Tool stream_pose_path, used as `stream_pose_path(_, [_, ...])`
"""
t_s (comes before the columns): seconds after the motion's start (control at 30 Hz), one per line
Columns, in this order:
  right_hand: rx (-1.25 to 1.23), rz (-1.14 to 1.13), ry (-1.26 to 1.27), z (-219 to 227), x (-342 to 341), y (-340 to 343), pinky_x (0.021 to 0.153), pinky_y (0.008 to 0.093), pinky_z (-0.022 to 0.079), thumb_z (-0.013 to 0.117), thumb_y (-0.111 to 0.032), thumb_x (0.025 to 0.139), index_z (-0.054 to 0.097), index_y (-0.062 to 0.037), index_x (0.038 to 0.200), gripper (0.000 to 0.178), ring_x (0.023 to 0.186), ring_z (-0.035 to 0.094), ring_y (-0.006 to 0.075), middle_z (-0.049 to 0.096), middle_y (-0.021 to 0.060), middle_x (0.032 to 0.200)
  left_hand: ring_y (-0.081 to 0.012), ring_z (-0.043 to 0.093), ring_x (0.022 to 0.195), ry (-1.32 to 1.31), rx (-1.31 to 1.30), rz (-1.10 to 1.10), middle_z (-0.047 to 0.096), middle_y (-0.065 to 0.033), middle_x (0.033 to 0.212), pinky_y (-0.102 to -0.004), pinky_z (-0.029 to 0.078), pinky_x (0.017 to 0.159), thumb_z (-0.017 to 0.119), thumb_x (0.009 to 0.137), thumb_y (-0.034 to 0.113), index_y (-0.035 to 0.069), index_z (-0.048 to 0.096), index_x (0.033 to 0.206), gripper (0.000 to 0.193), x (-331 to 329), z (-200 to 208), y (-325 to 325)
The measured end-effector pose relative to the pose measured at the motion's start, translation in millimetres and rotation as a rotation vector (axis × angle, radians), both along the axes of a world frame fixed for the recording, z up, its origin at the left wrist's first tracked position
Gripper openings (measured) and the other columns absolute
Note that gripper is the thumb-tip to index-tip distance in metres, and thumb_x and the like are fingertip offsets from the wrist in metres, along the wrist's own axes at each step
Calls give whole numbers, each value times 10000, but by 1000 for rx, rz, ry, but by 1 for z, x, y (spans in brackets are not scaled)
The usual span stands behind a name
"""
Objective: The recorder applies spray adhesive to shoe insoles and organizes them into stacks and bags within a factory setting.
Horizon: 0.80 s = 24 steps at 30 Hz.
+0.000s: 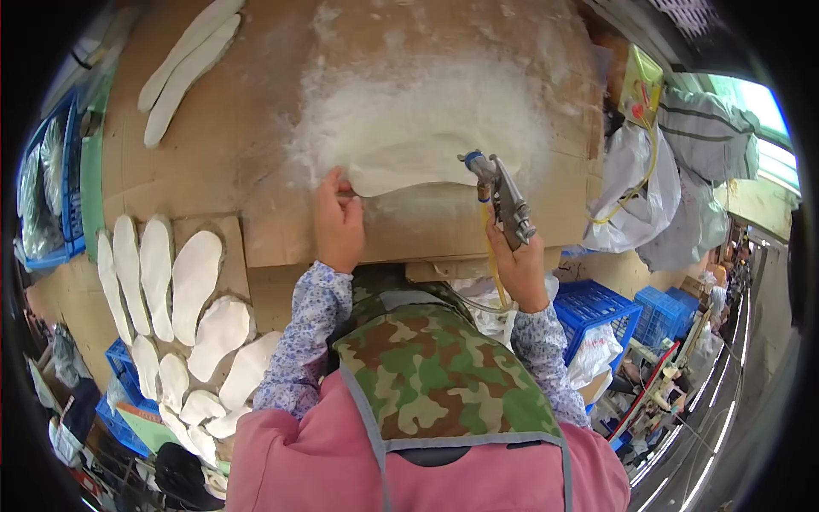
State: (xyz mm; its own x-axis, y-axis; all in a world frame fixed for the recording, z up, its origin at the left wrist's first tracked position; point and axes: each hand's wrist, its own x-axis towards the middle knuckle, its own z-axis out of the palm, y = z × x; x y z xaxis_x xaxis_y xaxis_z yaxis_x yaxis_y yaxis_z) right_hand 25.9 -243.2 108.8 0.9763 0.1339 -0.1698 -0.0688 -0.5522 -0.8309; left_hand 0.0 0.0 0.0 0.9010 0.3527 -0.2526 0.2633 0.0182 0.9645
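In front of me a white insole (409, 173) lies lengthwise on a cardboard sheet, within a patch covered in white residue. My left hand (341, 224) is at its left end, thumb and fingertips closed at the edge. A metal spray gun (503, 192) is gripped in my right hand (517, 264), its blue-ringed nozzle over the right part of the insole. From the gun a yellow hose (495, 269) hangs toward my apron. The insole blends with the white residue around it, so its far edge is hard to make out.
Two white insoles (189, 72) lie at the far left of the cardboard (183, 175). Several more insoles (196, 277) are spread on the near left. Blue crates (597, 311) stand at right, below white plastic bags (644, 192). Another blue crate (55, 183) holds bagged things at left.
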Motion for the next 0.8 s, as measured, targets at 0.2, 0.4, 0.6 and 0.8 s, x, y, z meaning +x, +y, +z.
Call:
stream_pose_path(0.2, [-58,-126,-105,10,13,-29,636,268,442,574,-59,857,554,29,1037,201,690,517,115,580,73,782,-137,510,750,31,40,16,512,-82,965,-264,450,672,497,821,-16,-13,435,1229,413,12,-5,-3])
stream_pose_path(0.4, [-32,-63,-121,-4,-6,-45,650,304,451,556,-40,851,538,16,1047,205,681,553,217,584,138,787,-135,509,741,97,81,-1,518,-63,870,-264,445,654,511,816,-8,-13,476,1152,337,21,-1,-2])
stream_pose_path(0.6, [-2,34,-7,6,-21,-44,643,347,447,552,-36,837,515,-6,1033,202,695,546,374,543,208,773,-141,510,714,164,197,12,519,-66,817,-268,444,639,530,809,16,-10,464,1120,319,27,9,-10])
stream_pose_path(0.8, [92,-135,-135,-18,1,-109,572,297,438,599,-91,847,581,2,971,156,639,566,182,584,65,725,-154,532,727,166,396,31,548,-85,821,-288,449,644,545,793,39,-19,446,1132,358,33,4,-12])
